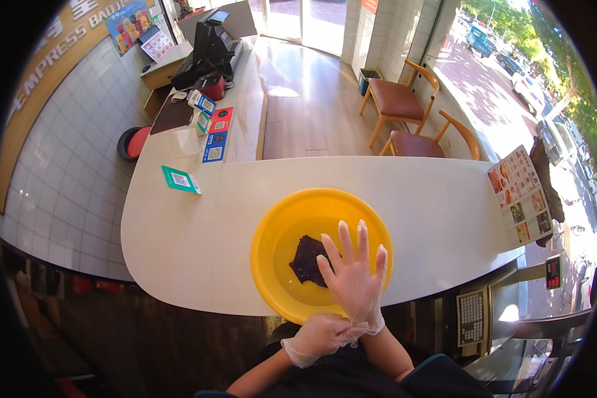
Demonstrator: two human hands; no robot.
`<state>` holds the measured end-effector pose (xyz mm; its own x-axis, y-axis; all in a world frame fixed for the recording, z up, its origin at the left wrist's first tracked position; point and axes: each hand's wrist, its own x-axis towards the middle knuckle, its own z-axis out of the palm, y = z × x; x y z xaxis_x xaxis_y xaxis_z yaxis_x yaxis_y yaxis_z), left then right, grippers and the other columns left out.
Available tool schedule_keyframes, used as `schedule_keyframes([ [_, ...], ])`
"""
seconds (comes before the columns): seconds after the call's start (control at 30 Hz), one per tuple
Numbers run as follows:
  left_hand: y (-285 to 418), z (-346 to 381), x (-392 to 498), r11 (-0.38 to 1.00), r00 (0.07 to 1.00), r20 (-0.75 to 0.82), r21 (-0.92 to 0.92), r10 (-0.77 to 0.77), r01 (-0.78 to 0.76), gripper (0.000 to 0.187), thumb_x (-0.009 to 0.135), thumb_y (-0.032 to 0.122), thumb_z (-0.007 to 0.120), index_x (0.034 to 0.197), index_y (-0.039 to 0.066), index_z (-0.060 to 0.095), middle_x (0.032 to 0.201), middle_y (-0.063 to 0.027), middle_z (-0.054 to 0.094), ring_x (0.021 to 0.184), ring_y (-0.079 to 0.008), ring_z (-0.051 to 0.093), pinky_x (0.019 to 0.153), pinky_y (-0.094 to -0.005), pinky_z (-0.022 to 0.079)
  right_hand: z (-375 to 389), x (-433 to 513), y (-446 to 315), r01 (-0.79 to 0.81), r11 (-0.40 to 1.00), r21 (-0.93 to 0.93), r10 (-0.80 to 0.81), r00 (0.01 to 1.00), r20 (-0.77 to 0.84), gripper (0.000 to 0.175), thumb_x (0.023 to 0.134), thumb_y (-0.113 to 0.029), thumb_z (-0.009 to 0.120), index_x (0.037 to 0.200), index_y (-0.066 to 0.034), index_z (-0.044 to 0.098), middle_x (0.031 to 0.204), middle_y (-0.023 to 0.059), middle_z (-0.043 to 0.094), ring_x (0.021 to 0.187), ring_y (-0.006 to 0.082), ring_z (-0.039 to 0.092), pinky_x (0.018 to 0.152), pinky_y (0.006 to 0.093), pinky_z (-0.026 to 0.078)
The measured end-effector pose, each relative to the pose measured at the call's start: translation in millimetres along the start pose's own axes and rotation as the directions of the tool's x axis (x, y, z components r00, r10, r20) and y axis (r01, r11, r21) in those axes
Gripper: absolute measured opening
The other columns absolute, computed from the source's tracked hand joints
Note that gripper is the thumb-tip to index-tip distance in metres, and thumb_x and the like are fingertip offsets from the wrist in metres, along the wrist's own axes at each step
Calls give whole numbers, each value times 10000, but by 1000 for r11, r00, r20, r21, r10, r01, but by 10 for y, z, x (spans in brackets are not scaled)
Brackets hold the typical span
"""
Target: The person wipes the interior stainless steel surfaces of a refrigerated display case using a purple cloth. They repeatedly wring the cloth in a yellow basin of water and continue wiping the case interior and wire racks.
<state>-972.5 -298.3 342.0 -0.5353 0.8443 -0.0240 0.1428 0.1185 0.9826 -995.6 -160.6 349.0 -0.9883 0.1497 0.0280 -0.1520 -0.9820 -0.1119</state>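
Observation:
My right hand (354, 283), in a clear plastic glove, is spread with its fingers apart above the right side of a yellow plastic basin (273, 219). At its wrist my left hand (321, 333), gloved in the same thin plastic, pinches the cuff of the right glove (360, 332). Inside the basin lies a crumpled dark purple cloth (307, 261), partly hidden behind my right fingers. Some liquid seems to cover the basin's bottom. The basin rests on a white counter (204, 248), near its front edge.
Payment-code stands (180, 179) and a black point-of-sale terminal (206, 54) occupy the counter's left arm. A printed menu (520, 196) stands at the right end. Below it is a scale with a keypad (471, 317). Wooden chairs (398, 97) stand beyond the counter.

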Motion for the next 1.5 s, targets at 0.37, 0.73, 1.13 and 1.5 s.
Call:
schedule_keyframes([
  [0.37, -67, -61, -118, 993, 982, 150, 42, -113, 108, 284, 985, 291, 614, 831, 67, 696, 761, -123, 657, 696, -305, 633, 667, -371, 499, -724, 447, -120, -212, -390, -896, 143, 947, -287, 362, 982, -440, 581, 1050, -110, 713, 1210, 136, 662, 1162, 251, 598, 886, 391, 527],
  [0.73, -169, -385, -205, 977, 982, -80, 118, -170, 179, 245, 1014, 237, 585, 923, 35, 691, 776, -87, 652, 719, -189, 611, 696, -310, 492, -1440, 653, 359, -83, -746, -661, 163, 939, -303, 280, 874, -352, 717, 914, -75, 737, 851, 170, 713, 850, 350, 689, 780, 449, 528],
  [1.13, -818, -782, 2, 918, 715, -643, 47, -273, 393, 496, 975, 345, 642, 1293, -32, 584, 1166, -134, 676, 1063, -228, 652, 924, -320, 502, -678, 252, -81, -331, 78, -940, 123, 939, -320, 212, 1001, -216, 606, 1019, -11, 659, 864, 11, 642, 801, 94, 574, 727, 256, 470],
  [1.5, -926, -624, 262, 865, 809, -384, -416, -445, 279, 183, 962, 191, 699, 893, 26, 658, 793, 15, 613, 742, -63, 507, 679, -227, 426, -136, -3, -206, -280, 469, -838, 7, 949, -314, 161, 1039, -159, 537, 986, -38, 628, 965, 35, 678, 888, 101, 620, 830, 252, 503],
])
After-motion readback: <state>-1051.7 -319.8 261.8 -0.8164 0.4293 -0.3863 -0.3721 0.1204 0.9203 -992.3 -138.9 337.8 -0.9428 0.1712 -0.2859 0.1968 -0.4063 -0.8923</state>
